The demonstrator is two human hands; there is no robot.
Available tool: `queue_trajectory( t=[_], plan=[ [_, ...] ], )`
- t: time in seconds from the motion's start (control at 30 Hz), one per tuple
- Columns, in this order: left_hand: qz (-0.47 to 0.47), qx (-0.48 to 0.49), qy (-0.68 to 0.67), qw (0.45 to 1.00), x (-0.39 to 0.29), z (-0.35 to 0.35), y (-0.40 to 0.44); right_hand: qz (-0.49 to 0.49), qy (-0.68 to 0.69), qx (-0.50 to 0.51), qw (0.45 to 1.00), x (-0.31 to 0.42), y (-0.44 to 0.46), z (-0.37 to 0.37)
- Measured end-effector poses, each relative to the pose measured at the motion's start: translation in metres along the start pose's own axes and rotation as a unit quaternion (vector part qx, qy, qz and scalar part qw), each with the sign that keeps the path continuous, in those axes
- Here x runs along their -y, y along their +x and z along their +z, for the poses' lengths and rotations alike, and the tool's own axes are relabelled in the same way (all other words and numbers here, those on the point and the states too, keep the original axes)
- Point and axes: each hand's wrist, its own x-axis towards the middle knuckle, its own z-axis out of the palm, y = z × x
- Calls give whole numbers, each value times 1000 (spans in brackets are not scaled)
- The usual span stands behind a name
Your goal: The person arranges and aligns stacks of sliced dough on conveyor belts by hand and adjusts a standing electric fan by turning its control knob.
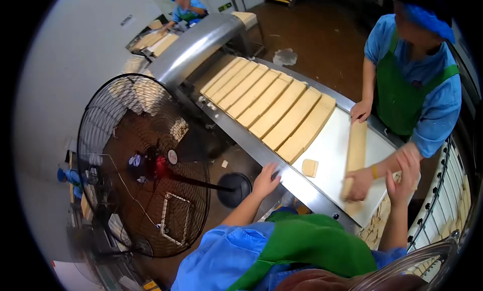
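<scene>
My left hand [266, 180] is at the near metal edge of the conveyor, fingers apart, holding nothing. My right hand [404, 177] is raised at the right, fingers spread and slightly blurred, beside the co-worker's forearm. Across the belt, a co-worker [412, 84] in a green apron has both hands on a long pale strip stack [356, 147]. Several similar long stacks [284, 107] lie side by side on the conveyor. A small pale square piece [310, 167] rests on the white belt [329, 165] between those stacks and the co-worker's strip.
A large black caged fan [146, 165] stands at the left, near a round dark bin [234, 189]. The metal machine hood [201, 42] spans the conveyor's far end. Another person [188, 10] is at a far table. A curved roller rack [443, 190] stands at the right.
</scene>
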Motion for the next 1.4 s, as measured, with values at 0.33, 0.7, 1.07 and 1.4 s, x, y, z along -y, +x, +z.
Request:
queue_trajectory(
  t=[0.33,0.7,1.07,1.4],
  plan=[
    [-2,126,-66,990,-10,7,97,35,44,155,986,-5,172,306],
    [-10,234,-128,964,-11,4,107,303,30,307,902,-11,123,446],
    [112,305,-64,944,-38,21,143,399,-158,235,872,-38,34,355],
    [45,315,251,914,-112,50,162,570,-43,292,767,-60,-70,198]
  ],
)
